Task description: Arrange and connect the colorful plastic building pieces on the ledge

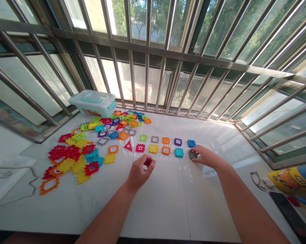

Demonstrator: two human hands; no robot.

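Note:
My right hand has thumb and fingers around the edges of a dark grey round interlocking plastic piece, which sits at the right end of the nearer row. Just behind it is a blue square piece. My left hand hovers low over the table, its fingers curled in and nothing visible in them. Nearest to it are a yellow square and a red square. That row also holds a red triangle, an orange window piece and a turquoise square.
A heap of coloured pieces spreads over the left of the white table. Behind it stands a lidded plastic box. Metal bars line the windows. A black phone-like slab and a yellow container are at right.

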